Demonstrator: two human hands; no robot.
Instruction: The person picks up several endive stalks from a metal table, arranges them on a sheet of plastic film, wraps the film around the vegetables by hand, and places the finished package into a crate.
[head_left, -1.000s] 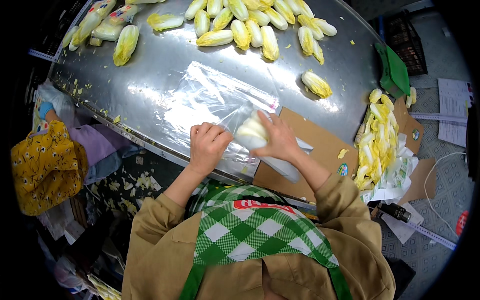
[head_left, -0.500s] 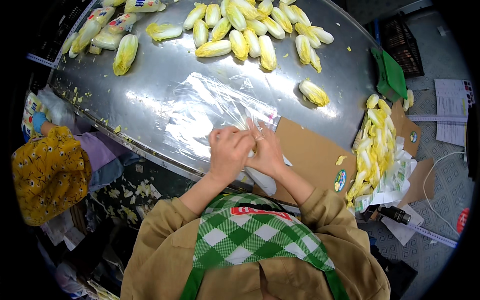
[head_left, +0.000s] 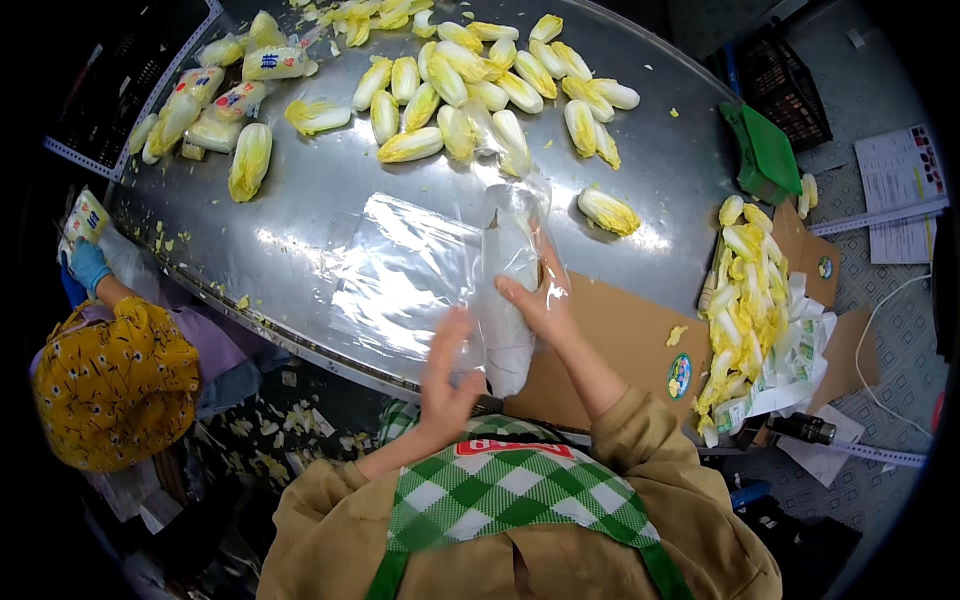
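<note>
My right hand (head_left: 540, 295) grips a long white bundle (head_left: 508, 320), its thumb across the near side. Loose clear plastic film (head_left: 515, 180) covers the bundle's far end and reaches toward the cabbages. What lies inside the white layer is hidden. Close by on the left, my left hand (head_left: 445, 385) is free of the bundle, fingers apart and somewhat blurred. Flat clear plastic bags (head_left: 400, 275) lie on the metal table (head_left: 300, 225) beyond it. Small pale yellow cabbages (head_left: 465, 65) are heaped at the far side, and a single cabbage (head_left: 608, 212) rests right of the bundle.
A cardboard sheet (head_left: 620, 345) lies right of my hands. Past it stands a pile of cabbages (head_left: 750, 290), with a green plastic container (head_left: 765, 155) farther off. Bagged cabbages (head_left: 275, 62) sit far left. At the left edge, a co-worker's blue-gloved hand (head_left: 90, 262) holds a package (head_left: 85, 218).
My hands have separated: the left has drawn back toward me. The right now holds the white bundle lengthwise, with plastic film extending beyond it. The co-worker's package has moved up into clearer view.
</note>
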